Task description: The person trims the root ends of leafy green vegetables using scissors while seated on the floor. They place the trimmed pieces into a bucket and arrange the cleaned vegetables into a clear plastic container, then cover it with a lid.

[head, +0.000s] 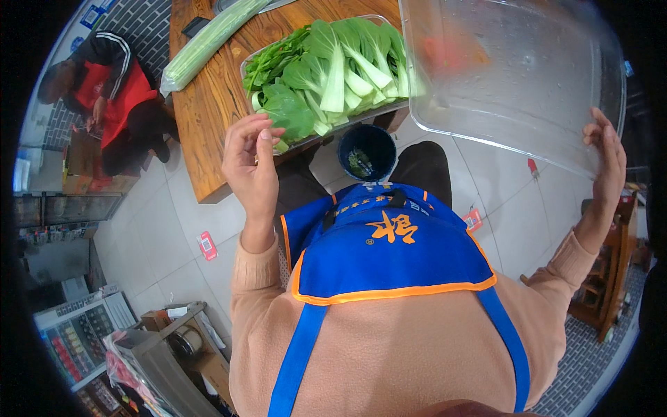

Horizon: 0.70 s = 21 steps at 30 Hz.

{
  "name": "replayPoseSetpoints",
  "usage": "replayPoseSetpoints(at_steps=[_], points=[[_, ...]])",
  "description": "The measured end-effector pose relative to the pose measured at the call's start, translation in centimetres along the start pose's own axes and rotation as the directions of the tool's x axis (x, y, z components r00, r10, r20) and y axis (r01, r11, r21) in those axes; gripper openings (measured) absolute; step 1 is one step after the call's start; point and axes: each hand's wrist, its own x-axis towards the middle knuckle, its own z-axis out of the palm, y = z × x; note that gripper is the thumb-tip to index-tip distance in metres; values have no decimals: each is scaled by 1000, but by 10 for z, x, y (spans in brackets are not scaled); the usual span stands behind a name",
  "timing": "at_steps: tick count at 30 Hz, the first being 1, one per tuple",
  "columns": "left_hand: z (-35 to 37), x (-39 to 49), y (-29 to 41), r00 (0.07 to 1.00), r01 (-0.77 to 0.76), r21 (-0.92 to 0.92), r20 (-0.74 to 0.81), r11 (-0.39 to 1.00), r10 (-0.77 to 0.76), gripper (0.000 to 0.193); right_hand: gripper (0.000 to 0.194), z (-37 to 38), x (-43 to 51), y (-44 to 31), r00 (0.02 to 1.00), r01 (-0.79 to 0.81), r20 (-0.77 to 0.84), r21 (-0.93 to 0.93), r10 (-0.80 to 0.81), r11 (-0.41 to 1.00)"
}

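My right hand (pixel 607 151) grips the right edge of a large clear plastic container (pixel 500 88), which is tilted up beside the table; orange-red shapes show blurred through it. My left hand (pixel 255 156) is raised with its fingers apart and slightly curled, at the front left corner of a clear tray (pixel 359 111). The tray is heaped with bok choy (pixel 333 78) and, at its left, darker leafy greens (pixel 271 57). One broad bok choy leaf (pixel 287 112) lies just beyond my left fingertips; whether they touch it I cannot tell.
The wooden table (pixel 203 140) carries a long plastic-wrapped green vegetable (pixel 213 44) and a dark flat object (pixel 195 27). A dark blue bucket (pixel 367 154) with green scraps stands between my knees. At the left sits a person in a red apron (pixel 112 99). Red cards (pixel 208 245) lie on the tiled floor.
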Motion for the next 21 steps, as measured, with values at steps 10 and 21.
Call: replayPoseSetpoints(at_steps=[10, 21], points=[[-2, -1, -3, 1000, 4, -7, 2, 1000, -4, 12, 49, 6, 3, -22, 999, 17, 46, 51, -20, 999], [-6, -1, -2, 1000, -3, -9, -16, 1000, 3, 11, 51, 6, 8, -19, 998, 40, 47, 24, -41, 999]])
